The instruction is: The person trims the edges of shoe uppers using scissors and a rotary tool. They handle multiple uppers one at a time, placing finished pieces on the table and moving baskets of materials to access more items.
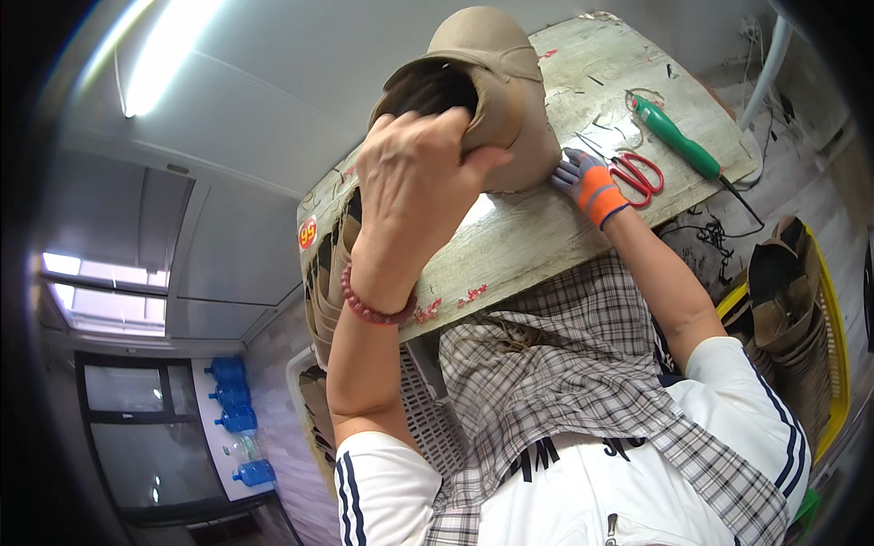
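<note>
A tan shoe upper with a dark lining stands tilted over the far part of the worktable. My bare left hand, with a red bead bracelet at the wrist, is closed over the rim of its opening; the fingertips are hidden inside and slightly blurred. At the lower right edge of the upper, my right hand in a grey and orange glove has its bent fingers against the material. Red-handled scissors lie just beyond that hand. Further right rests a green corded hand tool.
Dark scraps are scattered over the worn worktable. Stacked uppers fill a yellow basket at right; more hang by the table's left edge. A white crate stands below, left. Several blue water bottles line the far left. A black cord trails off the table.
</note>
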`<state>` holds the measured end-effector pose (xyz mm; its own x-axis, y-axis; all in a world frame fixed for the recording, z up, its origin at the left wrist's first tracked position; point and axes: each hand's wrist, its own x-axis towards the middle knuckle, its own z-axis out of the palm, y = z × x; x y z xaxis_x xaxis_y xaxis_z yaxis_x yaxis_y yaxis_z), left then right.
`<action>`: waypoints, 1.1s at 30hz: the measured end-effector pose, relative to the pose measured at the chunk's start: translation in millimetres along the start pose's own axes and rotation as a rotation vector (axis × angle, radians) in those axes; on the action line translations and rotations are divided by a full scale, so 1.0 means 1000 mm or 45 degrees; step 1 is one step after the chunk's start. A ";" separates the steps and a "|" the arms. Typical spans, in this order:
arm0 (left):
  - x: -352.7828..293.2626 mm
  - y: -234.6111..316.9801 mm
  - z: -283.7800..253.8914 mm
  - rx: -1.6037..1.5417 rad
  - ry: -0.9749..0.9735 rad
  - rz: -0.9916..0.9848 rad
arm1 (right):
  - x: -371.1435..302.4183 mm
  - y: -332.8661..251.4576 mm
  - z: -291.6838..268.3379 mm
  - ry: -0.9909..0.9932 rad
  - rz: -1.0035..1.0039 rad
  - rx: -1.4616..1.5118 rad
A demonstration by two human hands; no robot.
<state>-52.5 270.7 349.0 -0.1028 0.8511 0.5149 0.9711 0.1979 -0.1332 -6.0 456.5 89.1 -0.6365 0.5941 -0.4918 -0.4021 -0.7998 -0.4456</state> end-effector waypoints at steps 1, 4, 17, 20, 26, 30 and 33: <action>-0.012 -0.005 -0.003 -0.029 0.012 -0.057 | -0.010 -0.001 0.016 0.073 0.017 -0.009; -0.045 -0.018 -0.012 -0.121 0.078 -0.153 | 0.050 -0.006 -0.005 -0.369 0.207 -0.137; -0.162 -0.093 0.048 -1.802 0.806 -0.931 | 0.023 -0.061 0.006 -1.053 -1.556 -1.519; -0.160 -0.103 0.092 -1.853 0.864 -0.999 | -0.016 -0.068 0.029 -0.744 -0.654 -1.077; -0.170 -0.100 0.136 -0.983 0.708 -1.493 | -0.017 -0.056 0.040 -0.673 -0.623 -1.376; -0.172 -0.095 0.133 -0.746 0.701 -1.514 | -0.013 -0.041 0.044 -0.683 -0.595 -1.371; -0.165 -0.080 0.132 -0.425 0.705 -1.422 | -0.013 -0.041 0.047 -0.746 -0.612 -1.350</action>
<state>-141.6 178.9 163.5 -0.8652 -0.0255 0.5007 0.4320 0.4689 0.7704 -12.6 477.3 149.0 -0.8739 0.4594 0.1587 -0.1280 0.0976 -0.9870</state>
